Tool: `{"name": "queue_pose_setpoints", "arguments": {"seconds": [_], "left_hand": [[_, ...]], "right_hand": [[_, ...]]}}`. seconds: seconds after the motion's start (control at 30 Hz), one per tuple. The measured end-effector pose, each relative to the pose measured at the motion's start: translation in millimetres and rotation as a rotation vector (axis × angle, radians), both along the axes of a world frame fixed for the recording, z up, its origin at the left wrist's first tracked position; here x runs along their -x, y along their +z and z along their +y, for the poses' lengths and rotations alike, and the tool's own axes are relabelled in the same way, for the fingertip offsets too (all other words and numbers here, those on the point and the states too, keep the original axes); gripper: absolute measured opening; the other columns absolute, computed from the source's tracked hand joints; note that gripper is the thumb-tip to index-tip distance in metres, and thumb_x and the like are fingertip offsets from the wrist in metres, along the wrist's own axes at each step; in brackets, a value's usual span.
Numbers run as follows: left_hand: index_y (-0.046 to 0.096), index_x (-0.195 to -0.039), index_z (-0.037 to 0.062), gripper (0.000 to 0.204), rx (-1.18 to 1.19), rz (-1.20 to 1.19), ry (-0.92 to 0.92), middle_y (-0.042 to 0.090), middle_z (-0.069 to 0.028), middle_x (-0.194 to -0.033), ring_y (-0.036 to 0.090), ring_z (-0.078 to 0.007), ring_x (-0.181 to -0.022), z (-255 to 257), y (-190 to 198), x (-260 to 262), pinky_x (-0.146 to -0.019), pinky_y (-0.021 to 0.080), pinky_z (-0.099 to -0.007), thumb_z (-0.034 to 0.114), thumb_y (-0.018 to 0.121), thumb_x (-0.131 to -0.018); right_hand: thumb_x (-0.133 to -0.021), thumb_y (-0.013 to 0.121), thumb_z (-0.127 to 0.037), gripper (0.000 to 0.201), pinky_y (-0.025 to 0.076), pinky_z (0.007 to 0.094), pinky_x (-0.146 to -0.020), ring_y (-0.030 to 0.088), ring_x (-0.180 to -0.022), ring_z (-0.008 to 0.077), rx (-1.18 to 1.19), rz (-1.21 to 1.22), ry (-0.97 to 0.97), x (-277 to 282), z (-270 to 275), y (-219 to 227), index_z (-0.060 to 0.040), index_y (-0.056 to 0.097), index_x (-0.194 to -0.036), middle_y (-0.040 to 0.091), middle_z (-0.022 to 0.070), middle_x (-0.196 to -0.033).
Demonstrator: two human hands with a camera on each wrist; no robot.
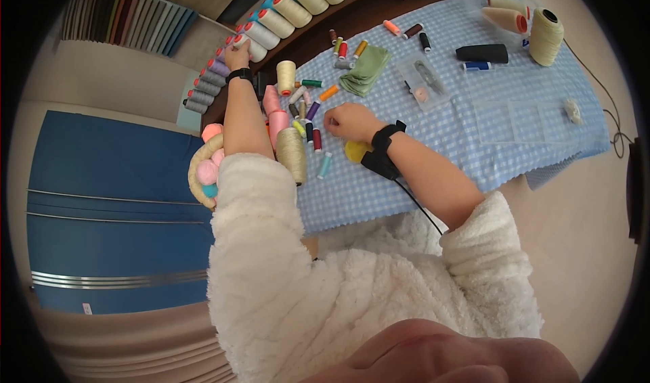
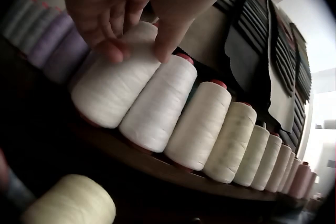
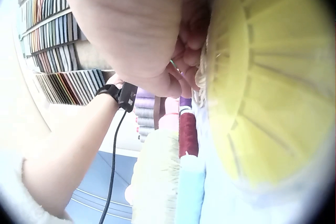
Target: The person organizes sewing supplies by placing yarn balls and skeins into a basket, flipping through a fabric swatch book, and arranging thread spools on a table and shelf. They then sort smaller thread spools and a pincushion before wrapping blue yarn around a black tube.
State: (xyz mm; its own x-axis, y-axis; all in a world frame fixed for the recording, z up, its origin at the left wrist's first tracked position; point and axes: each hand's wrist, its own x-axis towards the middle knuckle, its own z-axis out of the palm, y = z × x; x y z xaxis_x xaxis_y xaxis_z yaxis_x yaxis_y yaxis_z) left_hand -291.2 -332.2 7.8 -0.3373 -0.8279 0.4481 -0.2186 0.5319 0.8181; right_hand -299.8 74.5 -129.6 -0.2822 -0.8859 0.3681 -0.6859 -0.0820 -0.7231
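My left hand [image 1: 237, 56] reaches up to the rack at the back. In the left wrist view its thumb and fingers grip the upper part of a white thread cone [image 2: 113, 85], which leans beside another white cone [image 2: 160, 103]. My right hand [image 1: 353, 122] rests on the checked cloth with its fingers loosely curled, right of several small thread spools. Pale cord-like strands [image 3: 201, 79] show beside its fingertips in the right wrist view. Under that wrist lies a yellow disc [image 1: 355, 151]. A dark red spool [image 1: 317, 140] and a light blue spool [image 1: 325, 165] lie nearby.
The rack [image 2: 142, 162] carries a long row of cones. On the checked cloth [image 1: 433, 149] are a cream cone [image 1: 286, 78], a beige cone [image 1: 291, 156], folded green fabric [image 1: 365, 70] and a clear box [image 1: 423, 82]. A basket with yarn balls [image 1: 208, 172] is at the left.
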Motion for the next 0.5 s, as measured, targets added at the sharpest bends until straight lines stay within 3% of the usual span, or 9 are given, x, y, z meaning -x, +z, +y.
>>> {"name": "queue_pose_setpoints", "arguments": {"seconds": [0.13,0.3,0.33,0.37,0.4,0.47,0.5], "left_hand": [[0.064,-0.11,0.0005,0.029,-0.276,-0.066,-0.046,0.067,-0.0082,-0.09,0.067,-0.0204,-0.071,-12.3,-26.5,0.7,-0.06,0.058,-0.0306,0.015,0.075,-0.087],[0.061,-0.116,0.0016,0.032,-0.371,-0.11,-0.119,0.067,-0.0089,-0.102,0.068,-0.0219,-0.085,-12.1,-53.5,-15.1,-0.071,0.057,-0.0306,0.012,0.071,-0.088],[0.063,-0.114,0.0021,0.03,-0.371,-0.089,-0.11,0.066,-0.0077,-0.102,0.067,-0.0207,-0.085,-11.0,-55.8,-14.6,-0.071,0.056,-0.0297,0.012,0.072,-0.087],[0.065,-0.1,0.0014,0.019,-0.359,-0.002,-0.142,0.065,-0.0057,-0.088,0.064,-0.017,-0.075,-2.0,-57.7,-14.7,-0.064,0.05,-0.0276,0.01,0.07,-0.084],[0.066,-0.098,0.002,0.018,-0.384,-0.035,-0.158,0.064,-0.0057,-0.09,0.063,-0.0159,-0.076,1.7,-55.0,-17.0,-0.064,0.049,-0.0277,0.011,0.071,-0.083],[0.067,-0.103,-0.003,0.032,-0.265,-0.188,0.072,0.062,-0.0103,-0.091,0.062,-0.0275,-0.091,29.2,-48.5,-7.9,-0.082,0.051,-0.0398,0.017,0.074,-0.078],[0.067,-0.106,-0.0059,0.039,-0.145,-0.177,0.028,0.061,-0.0144,-0.1,0.06,-0.0308,-0.098,40.1,-48.1,-3.1,-0.093,0.048,-0.0423,0.02,0.074,-0.078]], "right_hand": [[-0.084,0.062,-0.024,0.017,0.053,0.0479,-0.074,0.068,-0.082,0.0354,0.005,0.007,0.012,0.3,-1.5,-2.8,-0.0138,0.073,-0.09,0.071,0.0138,-0.084],[-0.083,0.062,-0.026,0.018,0.055,0.0474,-0.075,0.07,-0.085,0.0343,0.019,0.023,0.004,-2.4,-1.5,-1.9,-0.0131,0.073,-0.088,0.072,0.0131,-0.086],[-0.083,0.062,-0.026,0.018,0.055,0.0474,-0.075,0.07,-0.085,0.0342,0.028,0.029,0.0,-1.4,-1.5,-4.5,-0.013,0.073,-0.088,0.072,0.013,-0.086],[-0.082,0.062,-0.026,0.018,0.055,0.0474,-0.075,0.07,-0.084,0.0342,0.028,0.019,-0.006,-1.3,-2.4,-7.3,-0.0129,0.073,-0.088,0.072,0.0131,-0.086],[-0.082,0.062,-0.026,0.018,0.055,0.0474,-0.075,0.07,-0.084,0.0341,0.03,0.011,-0.011,-2.4,-4.5,-8.6,-0.0129,0.074,-0.088,0.072,0.0131,-0.086],[-0.082,0.062,-0.026,0.019,0.055,0.0476,-0.074,0.07,-0.084,0.0342,0.029,-0.008,-0.027,-4.1,-5.7,-8.2,-0.0129,0.074,-0.088,0.073,0.0133,-0.087],[-0.082,0.062,-0.026,0.019,0.055,0.0477,-0.074,0.071,-0.084,0.0343,0.024,-0.015,-0.037,-5.2,-6.0,-7.6,-0.0129,0.075,-0.088,0.073,0.0134,-0.087]]}}
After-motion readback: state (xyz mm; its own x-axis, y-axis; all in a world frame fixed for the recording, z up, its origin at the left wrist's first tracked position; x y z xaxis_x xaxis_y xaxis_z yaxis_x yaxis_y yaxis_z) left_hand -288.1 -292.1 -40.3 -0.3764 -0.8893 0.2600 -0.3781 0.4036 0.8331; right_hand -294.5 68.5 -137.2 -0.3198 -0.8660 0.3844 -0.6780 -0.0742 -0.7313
